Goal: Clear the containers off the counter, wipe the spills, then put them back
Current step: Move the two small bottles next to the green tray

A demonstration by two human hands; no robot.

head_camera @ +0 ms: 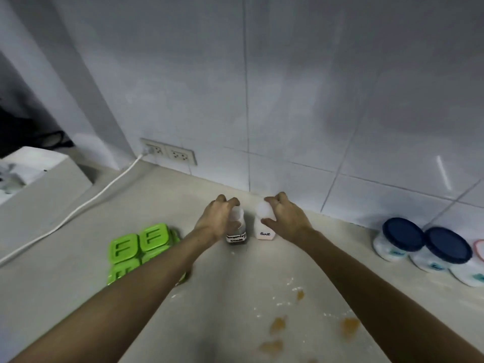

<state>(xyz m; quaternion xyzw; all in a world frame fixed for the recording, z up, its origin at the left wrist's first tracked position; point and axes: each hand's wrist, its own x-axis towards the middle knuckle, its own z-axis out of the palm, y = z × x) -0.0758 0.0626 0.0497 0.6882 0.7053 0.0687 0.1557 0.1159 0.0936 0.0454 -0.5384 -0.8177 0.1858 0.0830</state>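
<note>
Two small bottles stand side by side near the back wall of the pale counter [78, 297]. My left hand [218, 218] grips the top of the dark seasoning sauce bottle [236, 237]. My right hand [284, 218] wraps around the white cap of the salt bottle [264, 230], whose label reads "Salt". Both bottles rest upright on the counter. Orange spills [277, 324] and white crumbs [290, 289] lie on the counter in front of them, between my forearms.
Several green-lidded boxes [138, 244] sit left of my left arm. Three white tubs, two with dark blue lids [424, 243], line the wall at right. A white cable [86, 205] runs from a wall socket [167, 153] across the counter. A grey appliance [39, 179] stands at far left.
</note>
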